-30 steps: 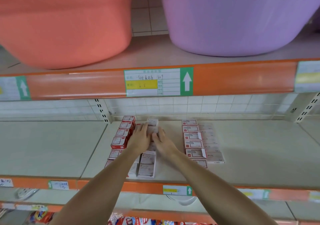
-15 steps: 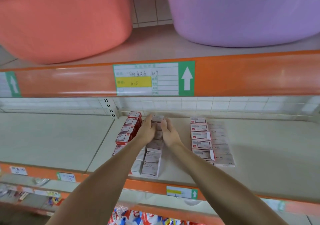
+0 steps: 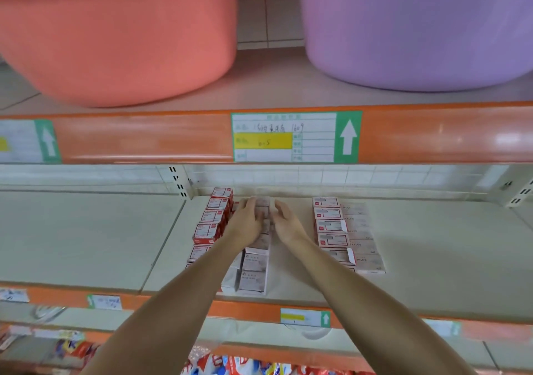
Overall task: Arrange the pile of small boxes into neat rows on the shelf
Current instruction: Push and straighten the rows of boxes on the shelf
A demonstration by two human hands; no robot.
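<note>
The right hand (image 3: 288, 224) has drawn back, fingers loose; the left hand (image 3: 248, 221) presses the middle row (image 3: 255, 262). Step: squaring. Next: align remaining boxes.

- Soft, even indoor light is falling across the shelf (image 3: 86, 236), leaving only faint shadows.
- Glare is streaking along the glossy orange rail (image 3: 447, 135).
- Motion blur is smearing the orange basin (image 3: 115, 37), the purple basin (image 3: 418, 28) and the price tag's handwriting.
- Wide-angle distortion is bending straight edges near the frame borders.
</note>
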